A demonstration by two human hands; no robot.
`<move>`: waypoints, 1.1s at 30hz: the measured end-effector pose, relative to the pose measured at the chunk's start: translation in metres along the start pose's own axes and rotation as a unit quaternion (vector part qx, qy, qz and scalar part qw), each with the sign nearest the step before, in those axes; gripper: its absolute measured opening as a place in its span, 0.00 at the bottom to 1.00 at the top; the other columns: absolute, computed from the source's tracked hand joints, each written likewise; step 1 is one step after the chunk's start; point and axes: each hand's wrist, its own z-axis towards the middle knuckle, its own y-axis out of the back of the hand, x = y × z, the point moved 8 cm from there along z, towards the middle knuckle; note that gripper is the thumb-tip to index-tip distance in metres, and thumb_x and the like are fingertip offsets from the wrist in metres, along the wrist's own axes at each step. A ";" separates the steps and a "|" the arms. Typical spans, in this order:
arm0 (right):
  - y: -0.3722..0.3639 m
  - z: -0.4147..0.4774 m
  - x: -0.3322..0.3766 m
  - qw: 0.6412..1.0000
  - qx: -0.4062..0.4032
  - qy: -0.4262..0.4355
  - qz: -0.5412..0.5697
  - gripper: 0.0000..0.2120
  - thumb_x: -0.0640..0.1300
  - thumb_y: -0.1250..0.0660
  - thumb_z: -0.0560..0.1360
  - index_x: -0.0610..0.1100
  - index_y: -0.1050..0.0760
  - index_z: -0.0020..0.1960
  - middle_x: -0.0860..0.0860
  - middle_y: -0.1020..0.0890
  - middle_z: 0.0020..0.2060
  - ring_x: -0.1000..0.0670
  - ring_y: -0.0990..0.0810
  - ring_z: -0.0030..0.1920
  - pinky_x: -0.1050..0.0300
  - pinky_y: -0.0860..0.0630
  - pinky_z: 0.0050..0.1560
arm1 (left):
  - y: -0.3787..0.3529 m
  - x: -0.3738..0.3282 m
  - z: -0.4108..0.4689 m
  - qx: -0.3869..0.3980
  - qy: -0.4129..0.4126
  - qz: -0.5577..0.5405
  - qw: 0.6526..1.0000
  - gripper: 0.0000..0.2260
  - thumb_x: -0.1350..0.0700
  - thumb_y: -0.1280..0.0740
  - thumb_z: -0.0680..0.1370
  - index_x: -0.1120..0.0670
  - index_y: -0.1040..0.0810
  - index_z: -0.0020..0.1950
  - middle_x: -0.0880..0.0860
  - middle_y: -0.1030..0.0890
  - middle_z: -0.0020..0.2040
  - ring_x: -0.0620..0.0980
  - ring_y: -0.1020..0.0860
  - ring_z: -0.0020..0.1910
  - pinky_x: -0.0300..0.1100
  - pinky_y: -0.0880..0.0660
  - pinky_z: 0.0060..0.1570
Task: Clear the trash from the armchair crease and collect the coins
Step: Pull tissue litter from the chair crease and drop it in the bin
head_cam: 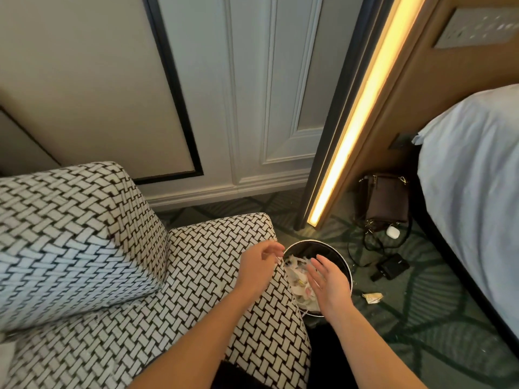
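- Crumpled white paper trash (297, 276) fills a round black bin (311, 248).
- Fingers (320, 266) of the right hand (330, 287) spread straight above it; those of the left hand (257, 266) curl beside it, grip unclear.

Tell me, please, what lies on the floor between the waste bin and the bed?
In the head view, a crumpled paper scrap and a small black device lie on the carpet between the waste bin and the bed.
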 end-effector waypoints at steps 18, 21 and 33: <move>-0.185 -0.196 -0.100 0.888 0.260 0.154 -0.346 0.06 0.44 0.34 0.75 0.47 0.23 0.51 0.51 0.18 0.51 0.54 0.19 0.49 0.58 0.23 0.52 | 0.245 0.069 -0.172 -0.171 0.010 -0.111 0.979 0.12 0.65 0.37 0.76 0.48 0.20 0.47 0.47 0.18 0.46 0.44 0.20 0.48 0.34 0.24 0.48; -0.213 -0.222 -0.131 0.824 0.328 0.175 -0.427 0.07 0.43 0.35 0.76 0.47 0.22 0.53 0.48 0.18 0.51 0.50 0.18 0.49 0.55 0.23 0.54 | 0.276 0.088 -0.198 -0.209 0.015 -0.103 0.972 0.13 0.65 0.37 0.77 0.47 0.21 0.44 0.47 0.18 0.45 0.45 0.20 0.45 0.28 0.26 0.41; -0.199 -0.243 -0.295 0.284 0.296 0.254 -0.876 0.39 0.38 0.34 0.74 0.50 0.53 0.76 0.41 0.51 0.75 0.37 0.40 0.71 0.47 0.31 0.65 | 0.329 0.199 -0.312 -0.337 0.138 -0.170 0.916 0.09 0.61 0.40 0.79 0.52 0.21 0.51 0.48 0.18 0.48 0.45 0.20 0.46 0.35 0.26 0.46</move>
